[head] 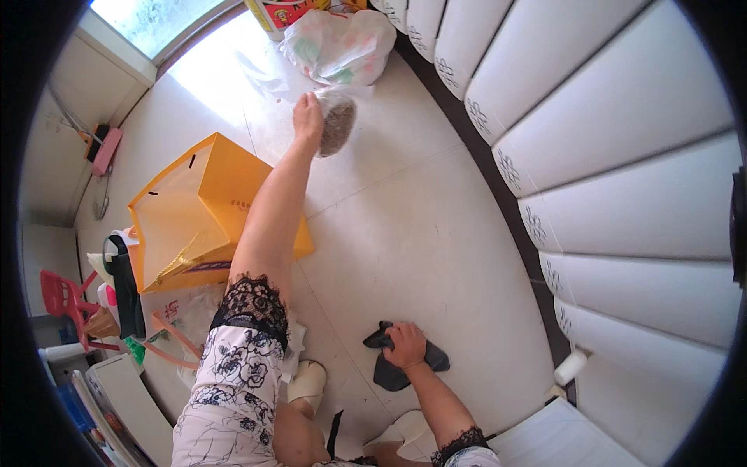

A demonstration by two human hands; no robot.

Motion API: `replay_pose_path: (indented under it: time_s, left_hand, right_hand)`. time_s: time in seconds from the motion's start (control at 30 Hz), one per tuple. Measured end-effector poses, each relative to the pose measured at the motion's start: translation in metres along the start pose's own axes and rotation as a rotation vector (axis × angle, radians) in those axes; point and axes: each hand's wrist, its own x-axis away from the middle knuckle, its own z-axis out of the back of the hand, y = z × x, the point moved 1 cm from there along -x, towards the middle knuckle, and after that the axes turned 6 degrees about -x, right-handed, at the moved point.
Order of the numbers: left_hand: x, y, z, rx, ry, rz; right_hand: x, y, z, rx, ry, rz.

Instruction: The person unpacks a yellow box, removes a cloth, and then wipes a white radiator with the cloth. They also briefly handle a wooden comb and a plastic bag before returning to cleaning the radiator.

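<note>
My left hand [307, 119] reaches far forward and grips the top of a clear plastic bag. Brown contents [339, 125] show through the bag, too blurred to name. Closer to my feet, my right hand [405, 345] grasps a dark grey cloth [390, 373] that lies crumpled on or just above the floor tiles. Beyond my left hand stands a knotted white plastic bag [344, 46] with faint red and green print. A yellow-orange paper gift bag [236, 175] with a gold rope handle lies on its side under my left forearm.
A white radiator [589, 157] curves along the right side. At left are a pink broom [108, 152], a red plastic stool [64, 298] and several bags. A printed bucket [277, 17] stands at the top. My light slippers [307, 382] are on the tiled floor [420, 233].
</note>
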Motion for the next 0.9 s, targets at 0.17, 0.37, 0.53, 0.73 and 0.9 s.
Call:
replay_pose_path:
  time_s: [0.17,0.37,0.53,0.73,0.9]
  left_hand:
    - [0.098,0.048,-0.016,0.723,-0.484,0.465]
    - [0.237,0.154,0.075,0.756,-0.847,0.619]
    - [0.277,0.137,0.128,0.941,-0.965,0.696]
    - [0.285,0.117,0.168,1.022,-0.981,0.742]
    - [0.281,0.099,0.192,1.055,-0.943,0.764]
  right_hand:
    - [-0.007,-0.006,0.013,-0.036,-0.053,-0.063]
    - [-0.046,-0.015,0.084,-0.510,-0.421,-0.194]
    - [-0.068,-0.072,0.165,-1.594,0.020,-0.335]
    - [-0.078,-0.137,0.188,-1.348,0.077,-0.297]
    - [-0.088,-0.158,0.179,-1.340,0.135,-0.302]
